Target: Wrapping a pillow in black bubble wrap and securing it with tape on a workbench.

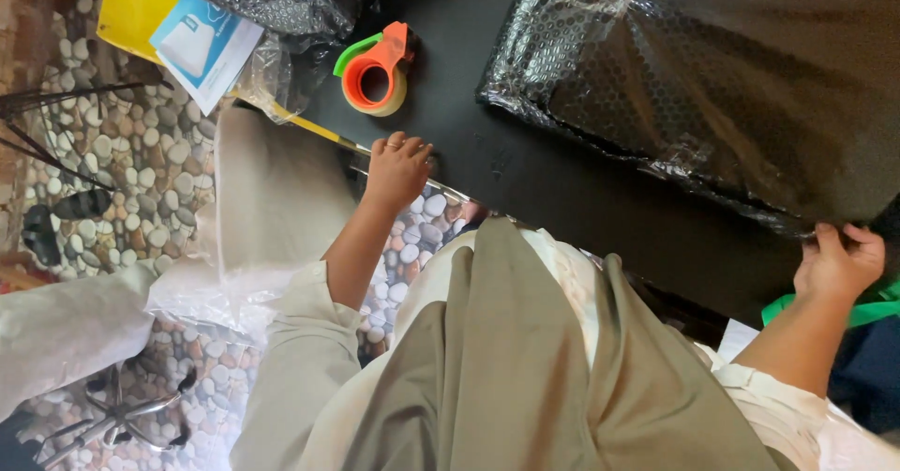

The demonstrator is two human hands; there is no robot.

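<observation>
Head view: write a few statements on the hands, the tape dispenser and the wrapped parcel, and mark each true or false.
1. The left hand rests on the edge of the black table. True.
2. The left hand holds the tape dispenser. False: the dispenser lies on the table, apart from that hand.
3. The right hand grips the near edge of the bubble-wrapped parcel. True.
4. The tape dispenser is blue. False: it is orange with a green part.
5. The floor is pebbled. True.
</observation>
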